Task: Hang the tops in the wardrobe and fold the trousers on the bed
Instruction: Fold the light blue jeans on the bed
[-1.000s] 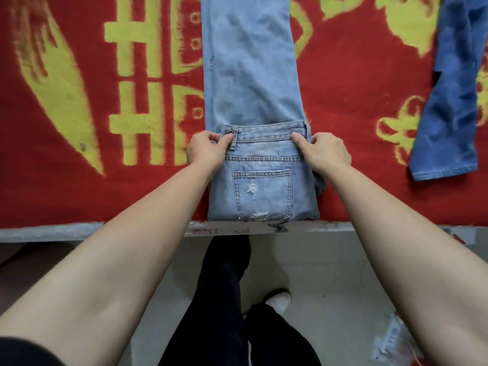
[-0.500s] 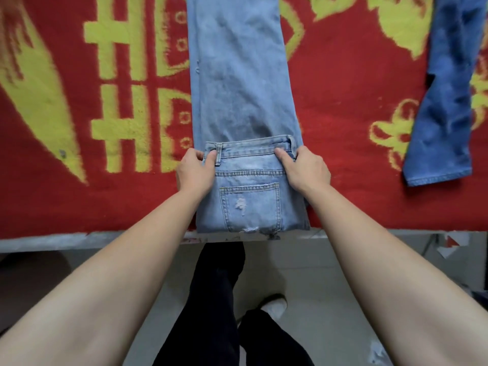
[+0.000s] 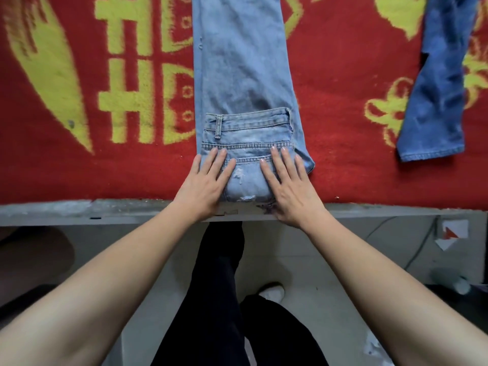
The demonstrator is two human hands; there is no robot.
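Light blue jeans (image 3: 240, 64) lie lengthwise on the red and yellow bed cover (image 3: 66, 167), legs running away from me. Their waist end (image 3: 248, 128) is folded over onto the legs near the bed's front edge, back pocket facing up. My left hand (image 3: 203, 183) lies flat with straight fingers on the left side of the folded part. My right hand (image 3: 287, 183) lies flat on its right side. Both palms press the denim down beside the pocket.
A darker blue denim garment (image 3: 438, 101) lies on the cover at the right. The grey bed edge (image 3: 79, 212) runs across below my hands. Below it are the floor, my black trouser legs (image 3: 219, 299) and a white shoe (image 3: 272, 291).
My hands let go of the waistband corners they were pinching, slid back toward me and now lie flat on the folded part.
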